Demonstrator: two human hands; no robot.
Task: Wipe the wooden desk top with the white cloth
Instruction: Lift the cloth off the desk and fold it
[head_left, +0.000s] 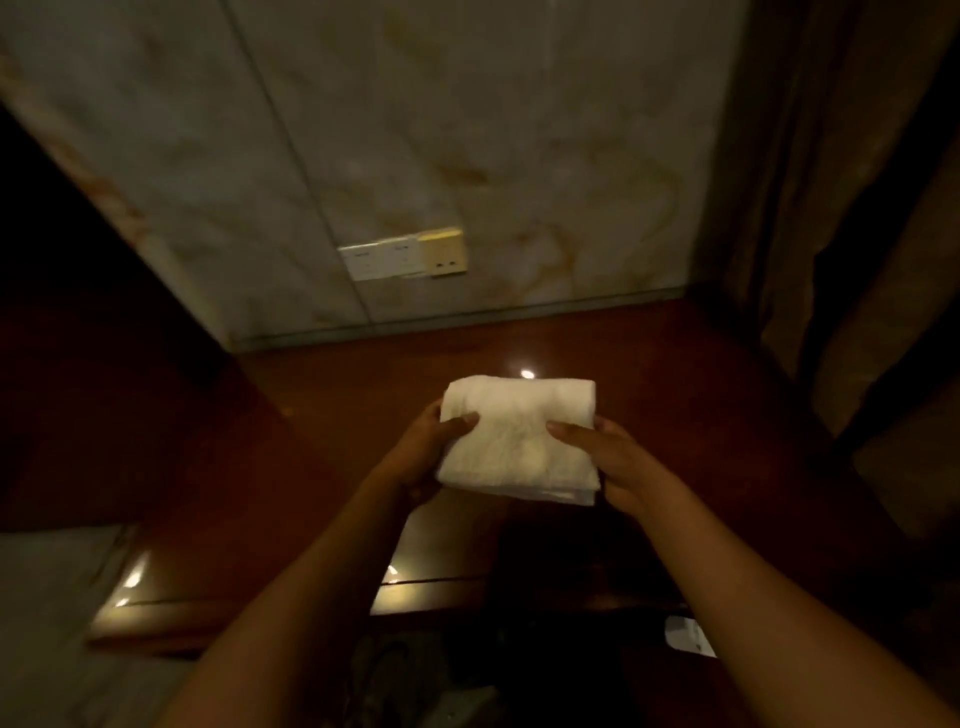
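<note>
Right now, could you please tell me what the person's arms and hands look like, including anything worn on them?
Both forearms are bare as far as the picture shows: no sleeves, gloves, watch or bracelet. The left hand and right hand show no rings that I can make out, though the light is dim.

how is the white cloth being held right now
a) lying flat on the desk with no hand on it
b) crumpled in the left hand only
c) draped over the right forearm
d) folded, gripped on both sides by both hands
d: the white cloth is folded into a neat pad, with the left hand gripping its left edge and the right hand its right edge, above the wooden desk top.
</note>
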